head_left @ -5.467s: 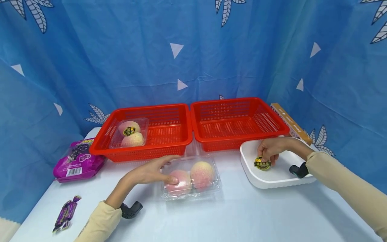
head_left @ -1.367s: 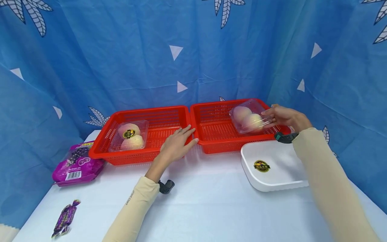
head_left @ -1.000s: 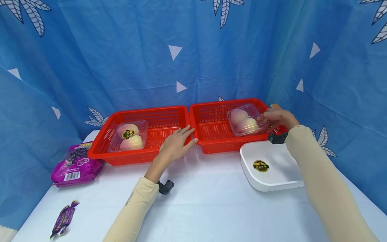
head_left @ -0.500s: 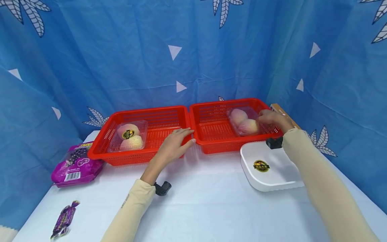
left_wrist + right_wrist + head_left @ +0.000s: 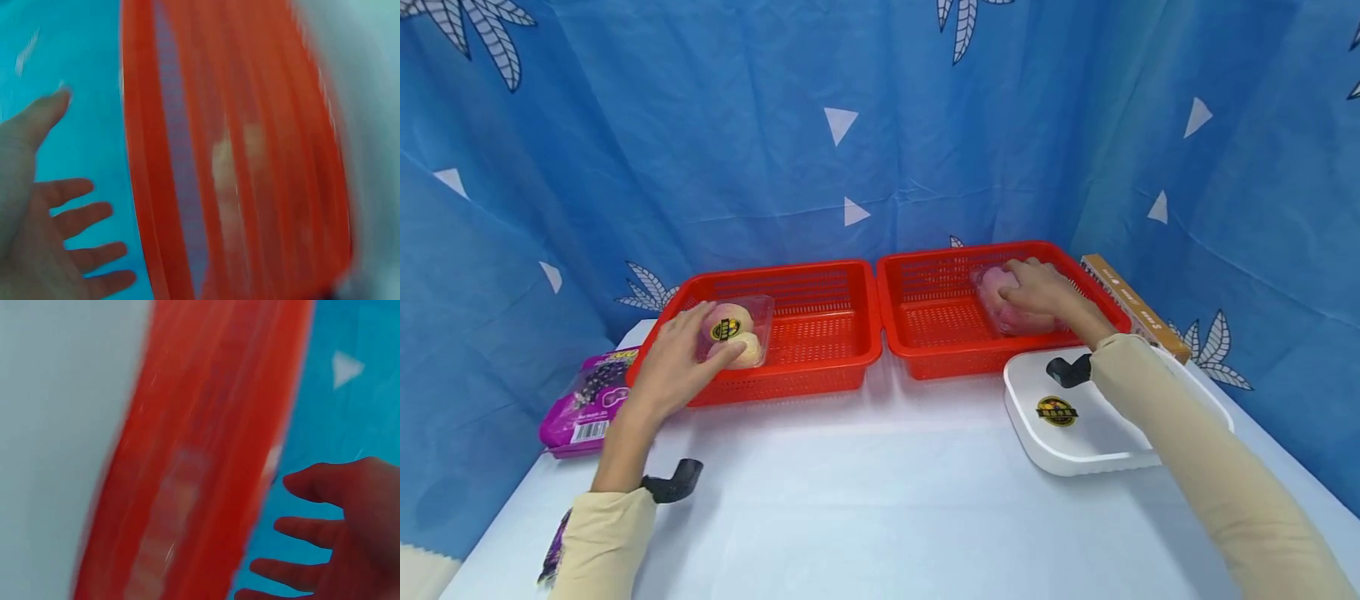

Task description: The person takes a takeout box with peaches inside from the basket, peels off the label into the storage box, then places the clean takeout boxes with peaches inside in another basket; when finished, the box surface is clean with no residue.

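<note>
My left hand is over the left end of the left red basket, fingers spread and holding nothing. Beside it in that basket lies a clear plastic box of two peaches with a black and gold sticker. Over the right red basket, my right hand hovers with loose fingers above a second box of peaches, partly hiding it. Both wrist views are blurred; the left hand and right hand show spread fingers near the basket rims.
A white tray with a similar sticker inside stands front right. Behind it leans a long orange-brown box. A purple grape bag lies at left, and a purple wrapped candy is partly behind the left sleeve. Blue curtains surround the table.
The second peach box went from the table into the right basket, where my right hand let it go. My left hand has swung left from between the baskets; my right hand has shifted left.
</note>
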Demonstrator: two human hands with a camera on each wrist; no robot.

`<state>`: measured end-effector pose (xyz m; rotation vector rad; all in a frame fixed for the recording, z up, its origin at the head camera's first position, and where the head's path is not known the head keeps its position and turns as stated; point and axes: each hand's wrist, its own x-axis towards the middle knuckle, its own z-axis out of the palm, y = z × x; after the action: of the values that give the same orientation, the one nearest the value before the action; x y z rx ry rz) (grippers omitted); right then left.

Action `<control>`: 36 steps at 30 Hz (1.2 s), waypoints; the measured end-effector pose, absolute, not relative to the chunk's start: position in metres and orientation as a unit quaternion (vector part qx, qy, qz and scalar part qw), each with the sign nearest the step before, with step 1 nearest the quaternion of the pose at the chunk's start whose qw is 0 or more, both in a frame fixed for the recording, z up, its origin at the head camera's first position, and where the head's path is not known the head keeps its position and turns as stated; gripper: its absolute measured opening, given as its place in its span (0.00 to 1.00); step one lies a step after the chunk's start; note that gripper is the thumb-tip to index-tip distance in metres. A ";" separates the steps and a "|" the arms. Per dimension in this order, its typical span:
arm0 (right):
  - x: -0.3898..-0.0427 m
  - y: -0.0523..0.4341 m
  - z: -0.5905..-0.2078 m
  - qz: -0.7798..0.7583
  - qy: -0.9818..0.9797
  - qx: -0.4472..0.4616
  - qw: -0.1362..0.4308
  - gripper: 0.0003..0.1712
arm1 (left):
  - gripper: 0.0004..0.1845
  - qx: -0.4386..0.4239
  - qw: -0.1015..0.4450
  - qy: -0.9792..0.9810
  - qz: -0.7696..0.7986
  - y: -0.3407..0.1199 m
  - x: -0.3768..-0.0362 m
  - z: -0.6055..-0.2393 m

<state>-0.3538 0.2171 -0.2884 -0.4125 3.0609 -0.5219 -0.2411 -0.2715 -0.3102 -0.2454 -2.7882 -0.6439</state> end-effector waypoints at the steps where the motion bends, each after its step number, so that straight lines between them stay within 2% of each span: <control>1: -0.353 0.207 -0.287 -0.171 0.975 -0.140 -0.005 0.33 | 0.49 -0.070 0.128 -0.964 -0.221 -0.284 -0.238 -0.310; 5: -0.347 0.153 -0.285 -0.186 0.962 -0.195 -0.039 0.30 | 0.51 -0.042 0.092 -0.966 -0.238 -0.323 -0.233 -0.313; 7: -0.343 0.119 -0.285 -0.202 0.954 -0.220 -0.033 0.30 | 0.51 -0.035 0.068 -0.964 -0.255 -0.335 -0.233 -0.318; 11: -0.333 0.054 -0.287 -0.273 0.926 -0.262 0.018 0.30 | 0.55 -0.021 0.023 -0.962 -0.271 -0.344 -0.235 -0.324; 18: -0.332 -0.032 -0.300 -0.376 0.879 -0.267 0.122 0.32 | 0.57 -0.002 0.010 -0.965 -0.263 -0.347 -0.234 -0.324; 23: -0.333 -0.068 -0.313 -0.471 0.826 -0.211 0.225 0.37 | 0.58 0.004 0.004 -0.967 -0.255 -0.351 -0.234 -0.324; 26: -0.333 -0.083 -0.320 -0.485 0.812 -0.189 0.264 0.33 | 0.58 0.004 0.001 -0.968 -0.253 -0.352 -0.234 -0.325; 30: -0.331 -0.098 -0.326 -0.465 0.819 -0.184 0.280 0.23 | 0.57 0.002 0.002 -0.967 -0.254 -0.351 -0.233 -0.325; 36: -0.329 -0.108 -0.326 -0.471 0.805 -0.198 0.300 0.24 | 0.57 0.008 0.001 -0.967 -0.254 -0.351 -0.231 -0.326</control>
<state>-0.3287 -0.1080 -0.3256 -0.5264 2.1383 -1.2517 -0.2311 -0.3510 -0.3261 0.0239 -3.0376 -0.7975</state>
